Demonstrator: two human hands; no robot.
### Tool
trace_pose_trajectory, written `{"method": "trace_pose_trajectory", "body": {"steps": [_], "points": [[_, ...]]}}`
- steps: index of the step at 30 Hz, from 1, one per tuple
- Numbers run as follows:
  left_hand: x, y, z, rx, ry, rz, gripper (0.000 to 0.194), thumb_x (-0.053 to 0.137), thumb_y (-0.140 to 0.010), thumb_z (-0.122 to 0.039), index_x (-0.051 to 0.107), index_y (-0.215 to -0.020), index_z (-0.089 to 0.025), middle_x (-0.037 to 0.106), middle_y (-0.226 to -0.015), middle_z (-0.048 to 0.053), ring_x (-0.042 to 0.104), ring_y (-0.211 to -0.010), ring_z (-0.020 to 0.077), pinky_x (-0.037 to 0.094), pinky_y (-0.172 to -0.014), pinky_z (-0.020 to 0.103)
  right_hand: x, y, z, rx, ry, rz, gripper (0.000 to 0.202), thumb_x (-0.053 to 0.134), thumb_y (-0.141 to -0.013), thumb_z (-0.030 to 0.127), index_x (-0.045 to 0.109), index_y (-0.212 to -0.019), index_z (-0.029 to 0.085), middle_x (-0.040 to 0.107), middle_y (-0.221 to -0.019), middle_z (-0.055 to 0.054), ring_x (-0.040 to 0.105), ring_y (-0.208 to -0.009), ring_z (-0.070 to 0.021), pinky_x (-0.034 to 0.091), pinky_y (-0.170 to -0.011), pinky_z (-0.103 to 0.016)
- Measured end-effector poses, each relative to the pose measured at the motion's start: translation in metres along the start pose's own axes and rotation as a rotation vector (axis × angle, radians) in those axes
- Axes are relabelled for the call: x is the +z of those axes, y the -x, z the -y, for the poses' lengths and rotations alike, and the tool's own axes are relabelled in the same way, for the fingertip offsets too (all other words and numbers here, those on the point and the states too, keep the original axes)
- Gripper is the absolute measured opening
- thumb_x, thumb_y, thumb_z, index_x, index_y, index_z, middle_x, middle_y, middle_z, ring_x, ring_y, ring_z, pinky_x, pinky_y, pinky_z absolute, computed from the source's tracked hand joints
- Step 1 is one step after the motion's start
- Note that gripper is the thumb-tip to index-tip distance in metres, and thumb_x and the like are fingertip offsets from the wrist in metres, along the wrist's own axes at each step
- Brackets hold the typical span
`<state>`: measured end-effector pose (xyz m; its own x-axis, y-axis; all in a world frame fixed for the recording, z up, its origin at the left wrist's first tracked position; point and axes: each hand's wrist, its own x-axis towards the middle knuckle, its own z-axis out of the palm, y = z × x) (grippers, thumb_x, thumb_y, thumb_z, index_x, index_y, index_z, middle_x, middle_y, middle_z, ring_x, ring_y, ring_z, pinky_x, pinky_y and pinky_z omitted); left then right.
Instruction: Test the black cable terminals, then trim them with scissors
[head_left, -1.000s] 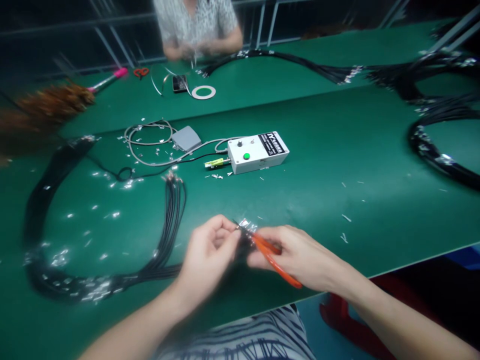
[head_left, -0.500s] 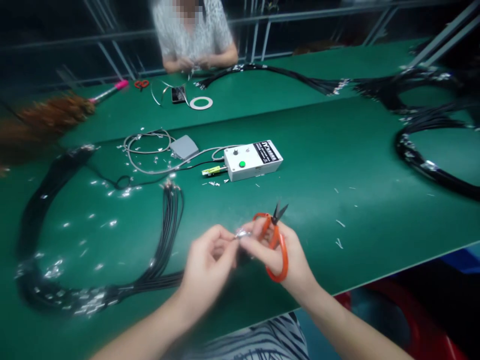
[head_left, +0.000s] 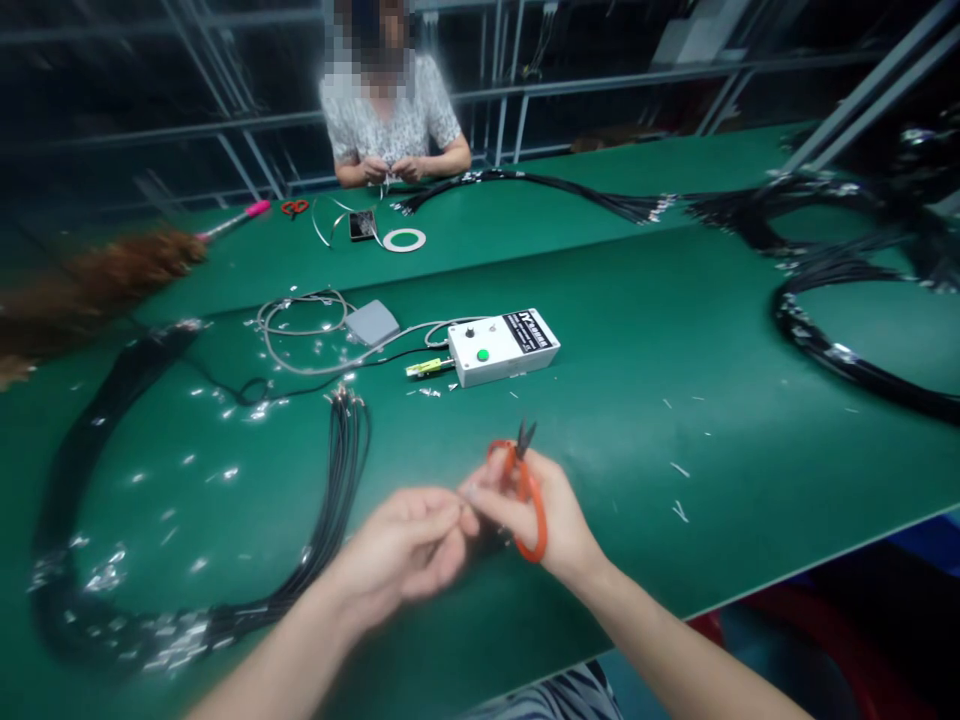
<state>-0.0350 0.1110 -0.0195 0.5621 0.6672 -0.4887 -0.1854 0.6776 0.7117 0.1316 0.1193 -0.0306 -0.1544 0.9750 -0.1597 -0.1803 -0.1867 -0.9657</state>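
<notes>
My right hand [head_left: 551, 515] has orange-handled scissors [head_left: 535, 520] hooked in it, their dark blades pointing up and slightly parted. Its thumb and fingertips also pinch near a small pale piece [head_left: 471, 492], blurred between the two hands. Fingertips of my left hand [head_left: 412, 545] are pressed together right beside that piece; what they hold is too small and smeared to name. A bundle of thin black cables [head_left: 337, 490] with metal-tipped ends curves up left of my left hand, and its lower part passes behind my left forearm.
Beyond my hands lie a white control box [head_left: 499, 350] with a green button and a grey pedal [head_left: 373, 323] on a cord. Silvery scraps dot the green table [head_left: 615, 400]. More black cable bundles [head_left: 832, 350] lie right. Across sits a co-worker [head_left: 397, 130], near a tape roll [head_left: 405, 240].
The view has tilted, so the table things sit lower. My left hand has turned and its fingers have shifted; the silvery piece between my hands shows less. The scissors stay in my right hand.
</notes>
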Motion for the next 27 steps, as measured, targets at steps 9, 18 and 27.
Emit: {"method": "trace_pose_trajectory", "body": {"steps": [9, 18, 27], "points": [[-0.005, 0.001, -0.002, -0.01, 0.096, 0.018, 0.025, 0.064, -0.085, -0.036, 0.062, -0.081, -0.011, 0.049, -0.043, -0.004, 0.025, -0.03, 0.0013, 0.013, -0.037, 0.018, -0.02, -0.016, -0.011, -0.108, 0.442, -0.134, 0.015, 0.066, -0.079, 0.028, 0.059, -0.09, 0.021, 0.069, -0.089, -0.003, 0.065, -0.084, -0.0189, 0.051, -0.077, -0.033], [0.007, 0.002, -0.002, 0.101, -0.003, -0.067, 0.024, 0.063, -0.087, -0.036, 0.06, -0.082, -0.012, 0.054, -0.045, -0.004, 0.027, -0.03, 0.0006, 0.011, -0.036, 0.016, -0.007, 0.006, 0.008, -0.029, 0.033, 0.001, 0.029, 0.075, -0.076, 0.032, 0.048, -0.074, 0.022, 0.073, -0.097, -0.006, 0.068, -0.083, -0.0181, 0.053, -0.077, -0.032], [0.007, 0.006, 0.0, 0.107, -0.038, -0.078, 0.028, 0.06, -0.089, -0.039, 0.061, -0.083, -0.012, 0.055, -0.047, -0.002, 0.025, -0.032, 0.001, 0.012, -0.035, 0.015, 0.001, 0.003, -0.002, -0.02, -0.108, -0.058, 0.039, 0.083, -0.066, 0.031, 0.046, -0.069, 0.021, 0.066, -0.075, 0.002, 0.063, -0.07, -0.0127, 0.05, -0.071, -0.027]]}}
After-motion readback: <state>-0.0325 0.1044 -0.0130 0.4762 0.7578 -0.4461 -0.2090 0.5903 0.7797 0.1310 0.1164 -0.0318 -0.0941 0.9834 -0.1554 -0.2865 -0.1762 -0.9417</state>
